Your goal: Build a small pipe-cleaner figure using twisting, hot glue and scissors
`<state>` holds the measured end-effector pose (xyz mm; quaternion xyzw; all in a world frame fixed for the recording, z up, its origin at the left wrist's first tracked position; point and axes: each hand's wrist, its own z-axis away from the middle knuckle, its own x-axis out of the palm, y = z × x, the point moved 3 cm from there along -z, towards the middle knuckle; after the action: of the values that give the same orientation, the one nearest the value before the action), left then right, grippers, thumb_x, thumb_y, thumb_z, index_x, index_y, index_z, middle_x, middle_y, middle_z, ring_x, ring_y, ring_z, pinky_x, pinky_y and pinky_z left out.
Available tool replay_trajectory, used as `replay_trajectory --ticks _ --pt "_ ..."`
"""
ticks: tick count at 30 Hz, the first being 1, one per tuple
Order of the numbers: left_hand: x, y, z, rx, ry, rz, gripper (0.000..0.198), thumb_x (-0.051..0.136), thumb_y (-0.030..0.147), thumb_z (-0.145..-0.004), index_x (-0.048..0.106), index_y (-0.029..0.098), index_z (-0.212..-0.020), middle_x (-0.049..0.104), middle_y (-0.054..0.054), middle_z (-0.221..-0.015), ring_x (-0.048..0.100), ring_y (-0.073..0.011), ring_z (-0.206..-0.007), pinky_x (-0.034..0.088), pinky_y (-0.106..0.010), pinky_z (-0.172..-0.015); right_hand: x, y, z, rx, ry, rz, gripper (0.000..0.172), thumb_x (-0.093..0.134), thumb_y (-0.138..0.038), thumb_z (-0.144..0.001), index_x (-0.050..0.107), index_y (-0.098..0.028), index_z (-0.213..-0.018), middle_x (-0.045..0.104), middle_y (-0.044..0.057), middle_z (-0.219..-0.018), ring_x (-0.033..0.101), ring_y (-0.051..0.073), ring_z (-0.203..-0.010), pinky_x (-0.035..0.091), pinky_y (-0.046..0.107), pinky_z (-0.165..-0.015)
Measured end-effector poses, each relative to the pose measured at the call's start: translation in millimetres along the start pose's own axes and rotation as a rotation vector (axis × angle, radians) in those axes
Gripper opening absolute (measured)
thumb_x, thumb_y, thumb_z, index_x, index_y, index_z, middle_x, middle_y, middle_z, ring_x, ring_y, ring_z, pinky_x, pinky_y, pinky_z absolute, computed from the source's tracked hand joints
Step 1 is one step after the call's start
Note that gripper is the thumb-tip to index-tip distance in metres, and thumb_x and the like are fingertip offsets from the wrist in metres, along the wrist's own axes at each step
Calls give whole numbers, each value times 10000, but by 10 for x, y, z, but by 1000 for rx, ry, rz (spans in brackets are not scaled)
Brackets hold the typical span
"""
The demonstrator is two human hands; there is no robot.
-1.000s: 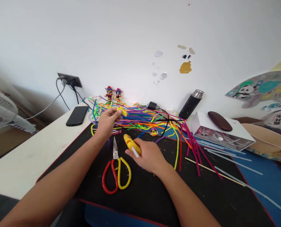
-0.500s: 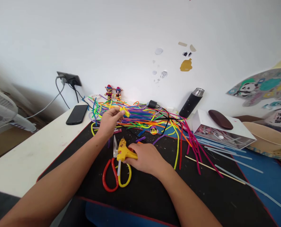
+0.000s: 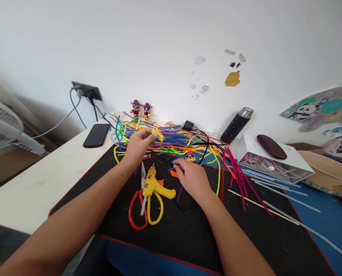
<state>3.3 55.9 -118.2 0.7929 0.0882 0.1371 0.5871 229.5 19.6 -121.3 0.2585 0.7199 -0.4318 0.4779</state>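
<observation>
My left hand [image 3: 139, 145] pinches a small folded yellow pipe-cleaner piece [image 3: 157, 134] above the heap of pipe cleaners. On the black mat, my right hand [image 3: 192, 178] reaches down with thumb and forefinger close together at a short purple pipe-cleaner piece [image 3: 171, 169]; whatever lies between the fingertips is hidden. Beside that hand are an orange piece [image 3: 174, 174] and a small figure head [image 3: 189, 156], partly covered by it. A yellow glue gun [image 3: 152, 186] with a glue stick in it lies across scissors [image 3: 138, 214] with red and yellow handles.
Colourful pipe cleaners [image 3: 173, 138] heap along the wall, with two small figures [image 3: 135, 110] behind. A phone [image 3: 96, 135] lies left. To the right are a black flask [image 3: 236, 125], a white box [image 3: 274, 159], a wooden stick [image 3: 263, 207] and clear glue sticks [image 3: 303, 228].
My right hand has let go of the glue gun, which now lies on the scissors, and has moved to the purple piece. My left hand still holds the yellow piece. The view has shifted slightly.
</observation>
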Motion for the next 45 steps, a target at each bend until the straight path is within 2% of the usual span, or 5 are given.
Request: replay_trajectory --ticks 16,20,24,31,45 --pt "72 24 73 -4 -68 1 348 870 497 -753 753 175 -818 702 -19 -721 564 -127 -626 443 -246 -608 103 60 -32 126 -184 253 262 554 -313 -1042 749 -262 -1210 822 79 -1009 763 253 -899 437 306 -705" --pt "91 33 83 -33 -80 7 379 890 515 -723 750 175 -816 696 -19 -713 571 -131 -627 451 -248 -603 90 109 -39 142 -108 89 193 597 -296 -1002 769 -244 -1071 782 38 -850 700 206 -756 355 293 -625" --pt "106 47 96 -70 -103 -13 402 906 530 -689 752 182 -817 686 -16 -688 578 -143 -619 455 -256 -587 74 167 -44 165 25 -262 199 592 -342 -971 750 -219 -970 583 -35 -606 540 159 -572 315 288 -567" --pt "200 85 163 -103 -204 -36 419 899 557 -680 737 188 -792 681 -16 -671 573 -146 -594 451 -271 -579 25 223 -68 199 284 -720 272 623 -458 -909 707 -199 -920 444 -70 -584 429 146 -537 344 282 -551" --pt "413 51 326 -198 -391 -1 446 942 531 -642 742 182 -837 744 -36 -745 663 -169 -644 570 -313 -668 -23 167 -55 166 363 -852 221 659 -429 -889 658 -209 -914 397 -93 -577 388 126 -523 340 266 -540"
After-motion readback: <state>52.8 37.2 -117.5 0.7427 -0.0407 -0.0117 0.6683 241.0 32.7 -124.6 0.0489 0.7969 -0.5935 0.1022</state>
